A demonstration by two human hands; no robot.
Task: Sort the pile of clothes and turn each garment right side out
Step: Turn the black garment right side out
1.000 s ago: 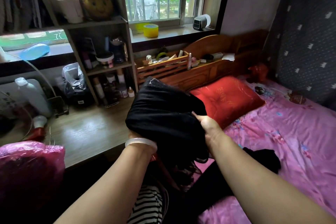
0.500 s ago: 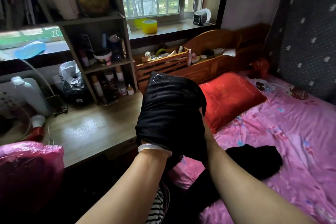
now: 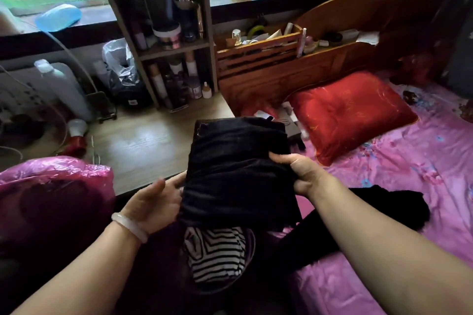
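Between both hands, bunched black garment [image 3: 238, 174]

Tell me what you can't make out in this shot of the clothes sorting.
All in the head view:
- Black garment: bunched between the left hand and right hand, so its type and whether it is inside out are unclear.
- Striped garment: its upper part is hidden under the black garment.
- Dark clothes on the bed: partly behind the right arm; how many pieces is unclear.
- Shelf bottles: too small and dim to read.
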